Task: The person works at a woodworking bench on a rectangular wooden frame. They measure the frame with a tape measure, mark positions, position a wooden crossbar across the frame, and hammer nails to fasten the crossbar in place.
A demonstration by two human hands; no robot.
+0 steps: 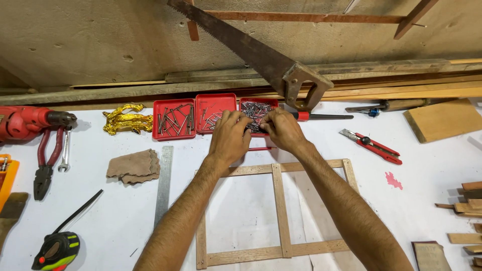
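Three red trays stand side by side at the back of the white table: the left red tray [173, 131] and middle red tray [215, 100] hold long nails, the right red tray [259, 102] holds several small nails [255, 109]. My left hand [230, 136] and my right hand [282, 129] meet over the right tray, fingertips pinched together on small nails. A thin wooden frame [280, 206] with a centre bar lies on the table below my forearms.
A hand saw [251, 52] leans on the wall. A red screwdriver [321, 116], red utility knife [370, 145], wood block [442, 119], wood offcuts [469, 211], steel ruler [163, 183], cloth [133, 165], gold ornament [126, 120], pliers [45, 165], spanner [64, 153], red drill [27, 122], tape measure [57, 248] lie around.
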